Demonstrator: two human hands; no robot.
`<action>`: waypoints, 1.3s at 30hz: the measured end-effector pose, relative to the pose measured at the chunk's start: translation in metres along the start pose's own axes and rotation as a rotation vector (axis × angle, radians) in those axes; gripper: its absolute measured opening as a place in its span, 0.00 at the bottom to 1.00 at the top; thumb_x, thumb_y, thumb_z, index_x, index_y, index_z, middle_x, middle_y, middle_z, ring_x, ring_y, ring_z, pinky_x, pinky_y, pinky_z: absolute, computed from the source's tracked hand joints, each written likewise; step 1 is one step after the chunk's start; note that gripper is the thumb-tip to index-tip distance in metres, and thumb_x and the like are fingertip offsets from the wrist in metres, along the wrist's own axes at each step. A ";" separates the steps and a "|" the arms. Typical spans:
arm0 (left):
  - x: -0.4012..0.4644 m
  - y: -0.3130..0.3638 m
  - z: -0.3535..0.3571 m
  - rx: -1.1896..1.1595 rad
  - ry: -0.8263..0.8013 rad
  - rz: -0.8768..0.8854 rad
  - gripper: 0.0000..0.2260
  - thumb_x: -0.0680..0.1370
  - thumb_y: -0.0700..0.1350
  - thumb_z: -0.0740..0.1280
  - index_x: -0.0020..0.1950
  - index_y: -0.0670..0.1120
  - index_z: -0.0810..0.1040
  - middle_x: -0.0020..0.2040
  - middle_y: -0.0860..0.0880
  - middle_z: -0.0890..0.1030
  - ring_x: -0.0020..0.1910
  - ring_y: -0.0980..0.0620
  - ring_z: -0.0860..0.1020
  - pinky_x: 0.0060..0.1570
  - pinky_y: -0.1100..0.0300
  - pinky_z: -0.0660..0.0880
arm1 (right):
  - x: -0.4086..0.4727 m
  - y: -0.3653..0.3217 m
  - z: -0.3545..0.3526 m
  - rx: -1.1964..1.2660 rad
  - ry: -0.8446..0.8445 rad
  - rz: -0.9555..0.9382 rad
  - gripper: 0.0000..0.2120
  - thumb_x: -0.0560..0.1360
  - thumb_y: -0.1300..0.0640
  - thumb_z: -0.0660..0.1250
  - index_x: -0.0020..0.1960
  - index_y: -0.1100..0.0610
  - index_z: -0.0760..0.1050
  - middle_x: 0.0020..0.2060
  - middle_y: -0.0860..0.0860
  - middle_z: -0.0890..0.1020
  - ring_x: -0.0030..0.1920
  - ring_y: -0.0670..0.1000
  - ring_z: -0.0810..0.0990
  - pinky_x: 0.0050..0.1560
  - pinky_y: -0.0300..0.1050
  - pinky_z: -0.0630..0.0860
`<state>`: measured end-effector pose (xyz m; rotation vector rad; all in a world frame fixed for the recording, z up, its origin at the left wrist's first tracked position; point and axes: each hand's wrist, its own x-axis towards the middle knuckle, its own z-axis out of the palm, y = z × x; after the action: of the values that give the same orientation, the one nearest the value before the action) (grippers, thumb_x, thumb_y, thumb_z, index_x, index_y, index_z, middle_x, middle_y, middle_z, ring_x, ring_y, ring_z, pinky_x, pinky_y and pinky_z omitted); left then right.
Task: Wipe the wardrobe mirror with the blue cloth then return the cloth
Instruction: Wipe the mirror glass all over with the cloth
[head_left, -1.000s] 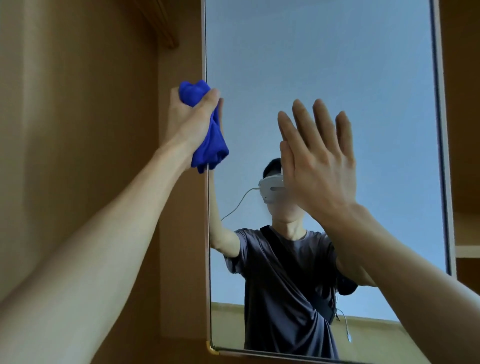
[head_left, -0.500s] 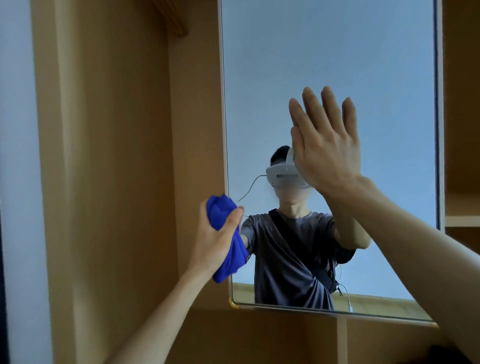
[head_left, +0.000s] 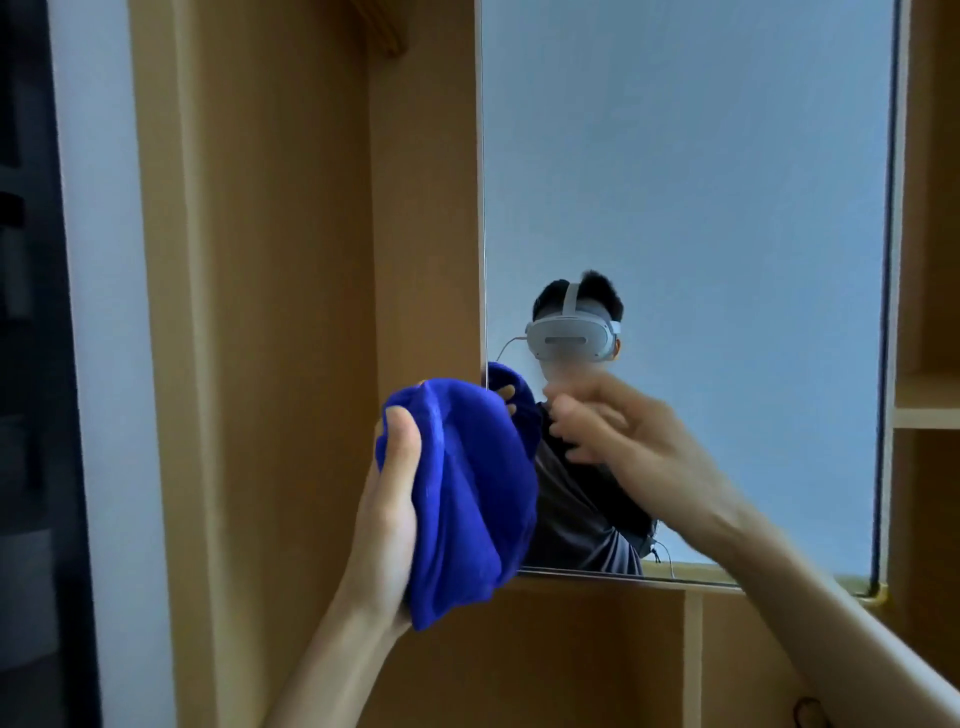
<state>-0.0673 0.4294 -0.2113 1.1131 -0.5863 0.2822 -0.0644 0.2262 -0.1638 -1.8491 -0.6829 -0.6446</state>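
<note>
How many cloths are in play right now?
1: the blue cloth, bunched in the left hand at the mirror's lower left corner. The second blue patch is its reflection.

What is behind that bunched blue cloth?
The blue cloth, held in the left hand, covers the mirror's lower left corner and some wooden frame. The glass beneath it is hidden, so its cleanliness cannot be judged.

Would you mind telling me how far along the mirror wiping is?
Whether the mirror is fully wiped cannot be told; no smears show. In hand: the left hand grips the bunched blue cloth off the glass, the blurred right hand reaching toward it. Left: returning the cloth.
</note>
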 end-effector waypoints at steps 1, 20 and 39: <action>-0.001 0.002 0.004 -0.111 -0.059 -0.063 0.41 0.72 0.73 0.63 0.72 0.41 0.73 0.68 0.36 0.77 0.69 0.37 0.75 0.68 0.41 0.71 | -0.006 0.000 0.005 0.057 -0.036 0.037 0.13 0.78 0.40 0.68 0.56 0.47 0.82 0.55 0.44 0.85 0.54 0.44 0.85 0.56 0.52 0.85; 0.022 -0.009 0.041 0.017 -0.091 -0.094 0.39 0.64 0.61 0.79 0.70 0.48 0.71 0.64 0.46 0.82 0.61 0.44 0.82 0.56 0.44 0.81 | 0.001 -0.012 -0.050 0.191 0.024 0.161 0.06 0.81 0.54 0.70 0.50 0.56 0.83 0.35 0.45 0.86 0.37 0.45 0.86 0.34 0.33 0.79; 0.021 0.004 0.024 0.023 -0.194 -0.479 0.15 0.77 0.49 0.68 0.61 0.45 0.82 0.59 0.47 0.85 0.56 0.50 0.85 0.50 0.57 0.83 | 0.026 -0.051 -0.131 -0.316 -0.189 0.488 0.18 0.76 0.43 0.73 0.54 0.58 0.84 0.47 0.54 0.89 0.47 0.55 0.89 0.52 0.52 0.84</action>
<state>-0.0593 0.4078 -0.1887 1.2742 -0.4696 -0.2358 -0.0985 0.1248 -0.0694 -2.2837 -0.2317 -0.2668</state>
